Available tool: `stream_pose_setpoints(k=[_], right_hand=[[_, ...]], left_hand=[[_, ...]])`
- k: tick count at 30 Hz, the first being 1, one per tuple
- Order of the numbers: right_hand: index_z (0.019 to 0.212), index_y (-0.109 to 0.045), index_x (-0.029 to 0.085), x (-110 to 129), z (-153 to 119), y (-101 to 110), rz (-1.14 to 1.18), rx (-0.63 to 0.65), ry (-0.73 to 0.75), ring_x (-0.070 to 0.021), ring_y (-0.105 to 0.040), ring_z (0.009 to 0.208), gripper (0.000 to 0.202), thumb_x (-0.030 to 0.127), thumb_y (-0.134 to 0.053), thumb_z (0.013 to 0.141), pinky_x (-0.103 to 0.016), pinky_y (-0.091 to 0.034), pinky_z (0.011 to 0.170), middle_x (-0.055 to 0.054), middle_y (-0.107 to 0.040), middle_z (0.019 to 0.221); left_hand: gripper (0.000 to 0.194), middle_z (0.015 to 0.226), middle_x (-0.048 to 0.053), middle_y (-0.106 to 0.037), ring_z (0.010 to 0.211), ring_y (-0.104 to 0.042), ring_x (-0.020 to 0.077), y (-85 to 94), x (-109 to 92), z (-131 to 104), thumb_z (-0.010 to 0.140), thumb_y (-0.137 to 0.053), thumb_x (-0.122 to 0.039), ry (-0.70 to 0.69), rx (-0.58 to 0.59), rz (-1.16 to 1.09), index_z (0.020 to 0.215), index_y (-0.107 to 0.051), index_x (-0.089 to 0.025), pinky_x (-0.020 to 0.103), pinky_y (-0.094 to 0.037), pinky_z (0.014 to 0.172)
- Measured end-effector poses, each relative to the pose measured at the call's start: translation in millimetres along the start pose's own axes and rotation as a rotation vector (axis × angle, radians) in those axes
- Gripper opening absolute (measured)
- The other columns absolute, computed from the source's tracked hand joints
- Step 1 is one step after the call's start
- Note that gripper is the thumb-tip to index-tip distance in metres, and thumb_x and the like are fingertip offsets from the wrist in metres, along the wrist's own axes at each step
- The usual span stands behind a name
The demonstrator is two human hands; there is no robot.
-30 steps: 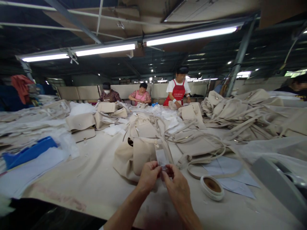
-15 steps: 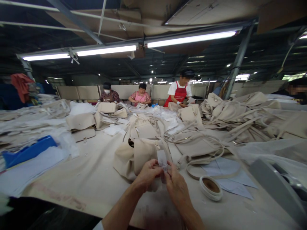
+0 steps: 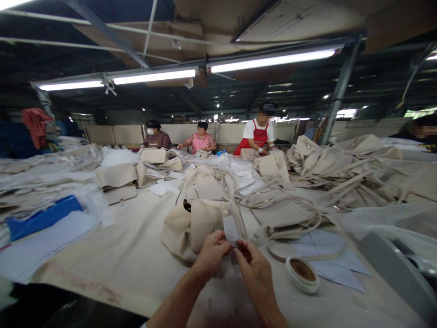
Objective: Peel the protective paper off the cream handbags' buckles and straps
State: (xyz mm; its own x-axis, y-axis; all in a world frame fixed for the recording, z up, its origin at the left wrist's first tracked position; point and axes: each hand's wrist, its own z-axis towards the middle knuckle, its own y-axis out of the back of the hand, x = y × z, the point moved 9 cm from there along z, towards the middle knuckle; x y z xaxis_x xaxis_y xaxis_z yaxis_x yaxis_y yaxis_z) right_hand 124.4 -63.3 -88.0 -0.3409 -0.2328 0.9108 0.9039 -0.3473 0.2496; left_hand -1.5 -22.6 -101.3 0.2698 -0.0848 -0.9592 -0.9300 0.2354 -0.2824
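A beige handbag [image 3: 206, 223] with a front flap lies on the covered table just beyond my hands. My left hand [image 3: 212, 253] is closed, thumb and fingers pinched at the lower end of a thin white slip [image 3: 231, 227] that stands up against the bag's right side. My right hand [image 3: 254, 264] pinches the same lower end from the other side, its fingertips close to those of the left. Whether the slip is paper or film I cannot tell. The fingertips partly cover what lies between them.
Right of my hands sits a roll of white tape [image 3: 302, 274], with pale blue sheets [image 3: 327, 259] and a grey tape dispenser [image 3: 385, 264] beyond. More beige bags [image 3: 341, 159] are heaped at the back right. A blue tray [image 3: 44, 216] stands left. Several co-workers, one in a red apron [image 3: 256, 140], work opposite.
My right hand has turned, its fingers now more curled at the slip's lower end. The left hand keeps its pinch. Across the table, the red-aproned person's hands have lowered toward a bag.
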Motion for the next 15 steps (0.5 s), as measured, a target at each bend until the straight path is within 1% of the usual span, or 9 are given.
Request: stream_pose_setpoints(k=[3,5,8,11,13,15], right_hand=[[0.092,-0.067,0.019,-5,5,-1,0.074,0.011,-0.04,-0.0242,-0.067,0.08,0.029,0.042,-0.06,0.076,-0.036,-0.053,0.076,-0.007,-0.072,0.087],[0.089,-0.065,0.018,-10,8,-3,0.161,0.022,-0.08,-0.0236,-0.067,0.074,0.031,0.044,-0.062,0.073,-0.035,-0.054,0.07,-0.007,-0.072,0.08],[0.089,-0.064,0.017,-16,11,-7,0.273,0.045,-0.129,-0.0229,-0.067,0.07,0.034,0.044,-0.065,0.069,-0.034,-0.054,0.066,-0.006,-0.071,0.075],[0.089,-0.063,0.016,-22,12,-10,0.335,0.081,-0.162,-0.023,-0.068,0.073,0.035,0.043,-0.067,0.067,-0.034,-0.055,0.069,-0.006,-0.072,0.077],[0.09,-0.063,0.016,-23,11,-11,0.354,0.107,-0.174,-0.0242,-0.069,0.077,0.037,0.045,-0.066,0.066,-0.035,-0.055,0.073,-0.008,-0.073,0.081],[0.092,-0.063,0.017,-21,9,-10,0.301,0.113,-0.156,-0.0258,-0.07,0.082,0.036,0.045,-0.062,0.07,-0.037,-0.054,0.076,-0.009,-0.074,0.087]], left_hand=[[0.031,0.065,0.001,-0.064,0.064,-0.06,0.0148,-4.2,-3,0,0.061,-0.077,-0.027,-0.008,0.031,0.0,0.085,-0.065,-0.013,0.025,-0.044,0.066],[0.031,0.065,0.001,-0.064,0.062,-0.058,0.0132,-7.7,-5,0,0.06,-0.076,-0.025,-0.004,0.054,-0.01,0.085,-0.064,-0.012,0.024,-0.043,0.067],[0.034,0.068,0.002,-0.066,0.062,-0.058,0.0128,-9.7,-6,0,0.058,-0.076,-0.023,0.009,0.07,-0.02,0.087,-0.064,-0.011,0.024,-0.043,0.067],[0.035,0.068,0.002,-0.067,0.061,-0.058,0.0126,-9.6,-7,-1,0.058,-0.077,-0.024,0.016,0.08,-0.017,0.088,-0.064,-0.012,0.023,-0.042,0.065],[0.037,0.071,0.004,-0.069,0.064,-0.06,0.0138,-11.1,-8,-2,0.058,-0.078,-0.025,0.019,0.096,-0.031,0.09,-0.064,-0.012,0.024,-0.044,0.067],[0.039,0.075,0.005,-0.07,0.067,-0.062,0.0154,-13.6,-9,-4,0.058,-0.079,-0.026,0.034,0.101,-0.049,0.091,-0.064,-0.013,0.026,-0.046,0.07]])
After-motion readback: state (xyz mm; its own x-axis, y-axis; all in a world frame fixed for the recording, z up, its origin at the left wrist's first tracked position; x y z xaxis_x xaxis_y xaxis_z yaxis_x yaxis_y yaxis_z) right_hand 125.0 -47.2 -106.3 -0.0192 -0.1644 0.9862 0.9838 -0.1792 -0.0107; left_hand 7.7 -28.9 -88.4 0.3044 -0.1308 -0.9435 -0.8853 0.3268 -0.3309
